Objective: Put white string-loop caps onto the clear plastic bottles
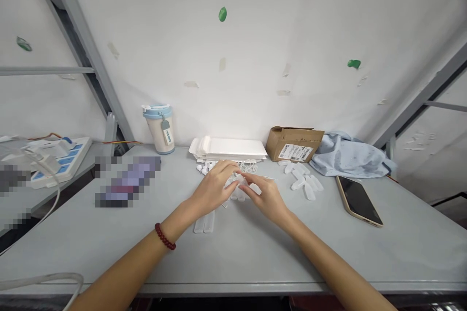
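Note:
Both hands meet at the middle of the desk, above small clear plastic pieces point(239, 194). My left hand point(215, 184), with a dark red bead bracelet point(165, 236) at the wrist, is curled, its thumb and fingertips at a clear plastic piece point(240, 179). From the other side, my right hand point(268, 197) bends its thumb and index finger onto this same piece. Fingers partly hide it, so its exact shape cannot be made out. Two flat, translucent strips point(204, 222) lie side by side below my left hand. White cords with small parts point(250, 166) lie just behind the hands.
White flat boxes or sleeves point(233, 148) are stacked by the wall. Beside them stand a cardboard box point(294, 145) and loose translucent pieces point(304, 180). A blue cloth point(350, 155) and a phone point(359, 200) lie right; a cup point(160, 131) and power strip point(67, 163) are left.

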`<state>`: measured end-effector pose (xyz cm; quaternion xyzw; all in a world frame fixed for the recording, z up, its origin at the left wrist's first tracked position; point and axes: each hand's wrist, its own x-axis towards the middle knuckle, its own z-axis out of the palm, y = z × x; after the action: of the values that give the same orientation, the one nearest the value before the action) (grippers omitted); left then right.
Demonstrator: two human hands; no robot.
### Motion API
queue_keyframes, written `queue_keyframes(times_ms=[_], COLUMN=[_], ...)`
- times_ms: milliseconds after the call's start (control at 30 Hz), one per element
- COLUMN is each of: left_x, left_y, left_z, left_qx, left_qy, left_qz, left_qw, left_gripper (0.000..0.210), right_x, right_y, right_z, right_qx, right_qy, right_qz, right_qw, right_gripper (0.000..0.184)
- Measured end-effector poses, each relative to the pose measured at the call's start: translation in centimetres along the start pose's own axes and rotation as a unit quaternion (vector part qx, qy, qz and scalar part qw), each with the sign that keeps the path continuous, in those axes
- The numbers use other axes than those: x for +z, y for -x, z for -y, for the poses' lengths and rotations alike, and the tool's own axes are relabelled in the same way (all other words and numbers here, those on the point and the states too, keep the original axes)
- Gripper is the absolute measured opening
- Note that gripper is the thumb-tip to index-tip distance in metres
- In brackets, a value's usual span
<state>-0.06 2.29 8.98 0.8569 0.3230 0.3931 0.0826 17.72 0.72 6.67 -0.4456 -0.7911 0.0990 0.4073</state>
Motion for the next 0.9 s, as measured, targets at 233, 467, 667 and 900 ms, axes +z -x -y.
queue_keyframes(times_ms=[233, 467, 667, 900], left_x=[0.1, 0.4, -0.5, -2.8], left_y=[0.1, 0.1, 1.1, 5.2], left_z=[-0.4, -0.8, -0.8, -2.1], left_qx=[0.115, 0.121, 0.092, -0.011], left_qy=[-0.078, -0.148, -0.087, 0.010], left_qz=[0.004, 0.043, 0.097, 0.200], left_qw=[0.990, 0.981, 0.987, 0.980], left_gripper=[0.028, 0.030, 0.023, 0.036], right_x=[-0.2, 0.5, 0.3, -0.4], right_y=[-0.2, -0.3, -0.1, 0.9], right_z=[0.5, 0.8, 1.2, 2.8], right_qx=[0.137, 0.224, 0.235, 0.174], right_qy=[-0.170, -0.319, -0.289, -0.213], right_qz=[-0.010, -0.007, 0.064, 0.268], right_qw=[0.976, 0.921, 0.926, 0.923], right_gripper=[0.021, 0.025, 0.021, 0.014])
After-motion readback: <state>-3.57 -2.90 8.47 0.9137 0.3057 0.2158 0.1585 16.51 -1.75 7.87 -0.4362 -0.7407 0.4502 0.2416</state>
